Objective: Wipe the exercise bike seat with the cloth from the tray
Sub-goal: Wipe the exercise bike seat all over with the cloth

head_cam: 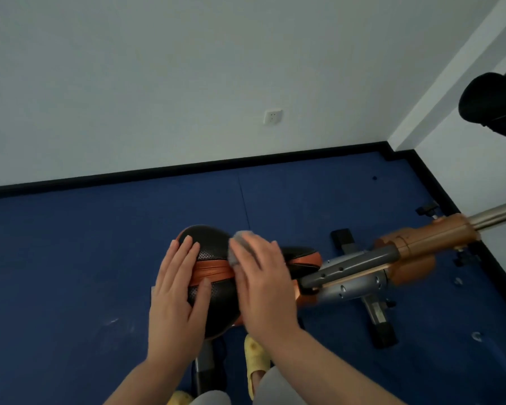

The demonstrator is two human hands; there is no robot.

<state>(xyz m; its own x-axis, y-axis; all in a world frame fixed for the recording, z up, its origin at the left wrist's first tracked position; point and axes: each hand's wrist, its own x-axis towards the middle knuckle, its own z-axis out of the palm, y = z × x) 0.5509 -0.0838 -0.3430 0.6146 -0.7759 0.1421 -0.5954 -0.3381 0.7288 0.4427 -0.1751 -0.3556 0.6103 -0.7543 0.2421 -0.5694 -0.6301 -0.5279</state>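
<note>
The exercise bike seat (211, 244) is black perforated leather with an orange band across its middle, low in the centre of the view. My left hand (177, 299) lies flat on the seat's left side with fingers spread, holding nothing. My right hand (268, 287) presses a grey cloth (240, 244) down on the seat's right part; only the cloth's far edge shows past my fingertips. No tray is in view.
The bike's grey and orange frame (392, 252) runs right from the seat to a chrome post. Black pedals (342, 236) and feet stand on the blue floor mat (70, 258). Black handlebars (491, 103) hang at upper right. My yellow slipper (256, 361) sits below the seat.
</note>
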